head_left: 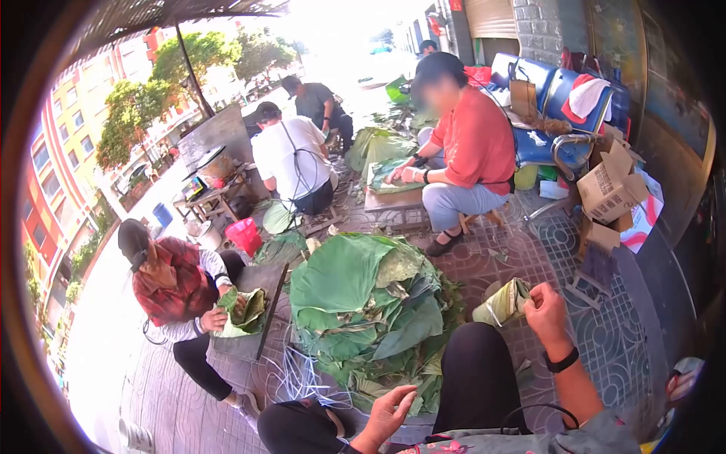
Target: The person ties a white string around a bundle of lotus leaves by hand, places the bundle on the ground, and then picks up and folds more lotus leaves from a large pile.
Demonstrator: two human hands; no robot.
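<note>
My right hand (pixel 546 314) is raised at the right, its fingers pinched together at the end of a leaf-wrapped bundle (pixel 497 304). White string goes around this rolled green bundle. My left hand (pixel 392 410) hovers low in front of my lap, fingers half bent, with nothing visible in it. Between my knees and the other people stands a large pile of green lotus leaves (pixel 355 303), some with brown, dried edges. White strings (pixel 306 382) lie loose at the near left of the pile, not far from my left hand.
A person at the left handles a folded leaf (pixel 246 312) over a dark board (pixel 274 310). A person in red sits by a low table (pixel 393 200); others crouch behind. Also there are a red bucket (pixel 243 236), blue chairs (pixel 556 98) and cardboard boxes (pixel 611 188).
</note>
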